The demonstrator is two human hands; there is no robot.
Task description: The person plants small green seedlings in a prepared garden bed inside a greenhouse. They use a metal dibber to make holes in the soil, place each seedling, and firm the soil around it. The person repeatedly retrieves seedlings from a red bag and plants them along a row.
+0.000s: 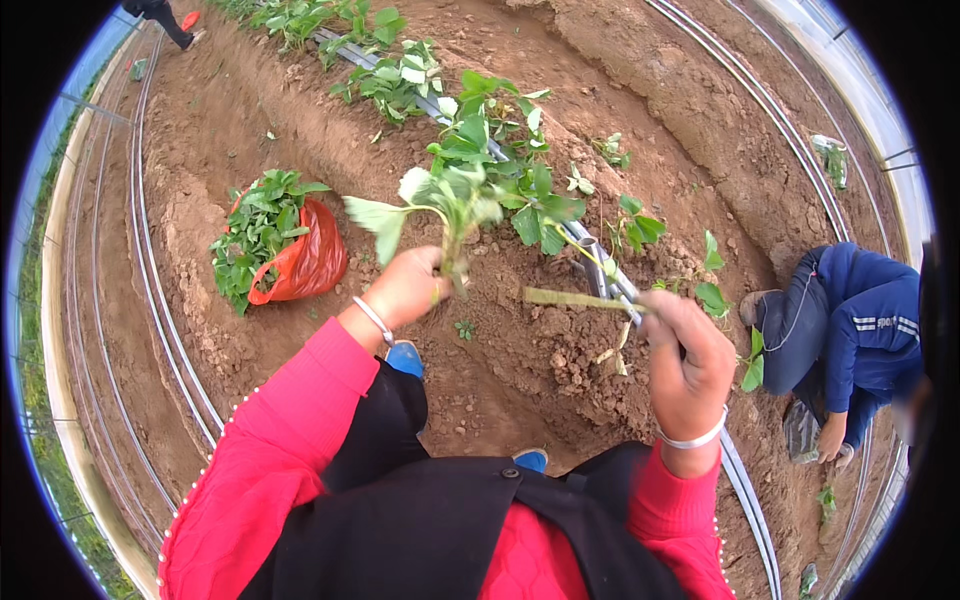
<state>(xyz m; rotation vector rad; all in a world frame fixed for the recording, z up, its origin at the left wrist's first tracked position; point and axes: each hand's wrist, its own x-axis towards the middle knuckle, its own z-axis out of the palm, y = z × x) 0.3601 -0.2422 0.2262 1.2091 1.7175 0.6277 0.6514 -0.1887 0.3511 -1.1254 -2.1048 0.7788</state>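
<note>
My left hand (409, 289) grips a bunch of leafy green seedlings (454, 202), which look like strawberry plants, by their stems; it is slightly blurred. Between the thumb and fingers of my right hand (686, 360) is one end of a flat yellow-green strip (574, 298) that points left towards the bunch; its material is unclear. Loose leafy plants (540, 217) lie along grey pipes (626, 289) just beyond my hands. Beneath my right hand is a mound of crumbly brown soil (592, 375) with a dry plant scrap (616, 351) on it.
An orange-red plastic bag (311, 255) full of leafy plants (262, 225) rests on the soil at the left. A co-worker in blue (847, 322) crouches at the right beside a dark plastic bag (801, 431). Thin pipes (161, 300) run along the ground. Another person's legs (169, 22) show at the upper left.
</note>
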